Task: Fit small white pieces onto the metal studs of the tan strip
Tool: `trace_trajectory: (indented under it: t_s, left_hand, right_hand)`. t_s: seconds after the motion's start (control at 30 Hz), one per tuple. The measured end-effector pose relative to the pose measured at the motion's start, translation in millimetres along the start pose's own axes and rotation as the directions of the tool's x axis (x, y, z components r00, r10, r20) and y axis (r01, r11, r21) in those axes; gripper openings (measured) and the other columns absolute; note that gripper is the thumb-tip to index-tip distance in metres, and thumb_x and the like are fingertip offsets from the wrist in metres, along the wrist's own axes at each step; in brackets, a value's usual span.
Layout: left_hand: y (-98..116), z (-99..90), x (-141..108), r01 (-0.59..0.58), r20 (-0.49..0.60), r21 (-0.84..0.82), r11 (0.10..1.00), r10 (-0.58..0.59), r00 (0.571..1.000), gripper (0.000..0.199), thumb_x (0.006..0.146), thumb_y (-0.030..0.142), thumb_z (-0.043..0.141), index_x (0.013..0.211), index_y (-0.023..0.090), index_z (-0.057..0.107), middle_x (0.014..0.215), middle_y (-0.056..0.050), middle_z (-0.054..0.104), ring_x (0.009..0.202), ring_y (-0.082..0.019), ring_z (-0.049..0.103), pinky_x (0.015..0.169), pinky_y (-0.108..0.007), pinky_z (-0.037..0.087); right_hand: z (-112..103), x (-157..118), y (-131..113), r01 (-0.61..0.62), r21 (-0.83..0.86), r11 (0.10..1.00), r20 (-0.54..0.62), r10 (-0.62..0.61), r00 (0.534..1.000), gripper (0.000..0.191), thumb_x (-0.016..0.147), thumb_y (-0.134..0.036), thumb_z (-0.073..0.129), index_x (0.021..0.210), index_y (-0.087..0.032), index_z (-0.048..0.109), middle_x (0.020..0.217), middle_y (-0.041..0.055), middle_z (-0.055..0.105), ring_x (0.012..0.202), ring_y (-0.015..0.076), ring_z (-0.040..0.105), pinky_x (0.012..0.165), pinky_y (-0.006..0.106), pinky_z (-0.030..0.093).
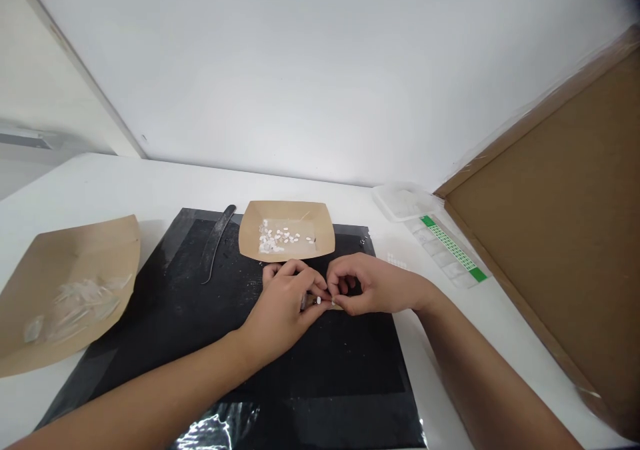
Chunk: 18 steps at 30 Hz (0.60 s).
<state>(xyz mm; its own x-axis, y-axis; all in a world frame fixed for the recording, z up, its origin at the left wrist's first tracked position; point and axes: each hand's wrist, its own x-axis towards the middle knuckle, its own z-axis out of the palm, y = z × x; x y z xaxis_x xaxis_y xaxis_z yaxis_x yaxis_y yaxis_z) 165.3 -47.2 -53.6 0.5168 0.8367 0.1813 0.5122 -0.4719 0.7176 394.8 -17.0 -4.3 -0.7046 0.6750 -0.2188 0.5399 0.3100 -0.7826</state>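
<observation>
My left hand (283, 303) is closed over the black mat, its thumb and fingers around a small brownish piece (311, 300) that they mostly hide. A small white oval bit (319, 300) shows at that piece, between the fingertips. Close against it on the right, my right hand (363, 283) is pinched, thumb to index finger. Whatever lies in this pinch is too small to make out. Just beyond both hands stands a brown paper tray (327, 233) with many small white oval bits (273, 242) in it.
A dark curved nail file (217, 243) lies on the black mat (200, 330). At left, another paper tray (117, 240) holds clear plastic pieces (85, 307). On the right are a clear case with a green label (455, 250), a translucent lid (405, 200) and a cardboard panel (560, 223).
</observation>
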Motion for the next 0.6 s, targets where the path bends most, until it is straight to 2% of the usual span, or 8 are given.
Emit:
trace_trajectory:
  t_s: [0.2, 0.6]
  left_hand:
    - [-1.0, 0.8, -0.5, -0.005, -0.010, -0.026, 1.000, 0.005, 1.000, 0.016, 0.091, 0.018, 0.083, 0.100, 0.027, 0.073, 0.101, 0.007, 0.082, 0.109, -0.023, 0.065, 0.094, -0.043, 0.028]
    - [0.2, -0.7, -0.4, 0.003, -0.005, -0.023, 1.000, -0.003, 1.000, 0.011, 0.092, 0.021, 0.082, 0.098, 0.027, 0.073, 0.101, 0.002, 0.082, 0.108, -0.025, 0.065, 0.094, -0.044, 0.029]
  right_hand:
    - [0.6, -0.5, 0.1, -0.017, 0.000, 1.000, -0.004, 0.017, 1.000, 0.007, 0.082, -0.014, 0.071, 0.086, -0.019, 0.071, 0.086, -0.0019, 0.069, 0.075, 0.0134, 0.060, 0.069, 0.025, 0.048]
    - [1.2, -2.0, -6.3, -0.032, -0.055, 0.998, -0.030, 0.030, 0.999, 0.008, 0.082, -0.013, 0.073, 0.084, -0.020, 0.070, 0.085, -0.0021, 0.068, 0.075, 0.0137, 0.060, 0.066, 0.025, 0.046]
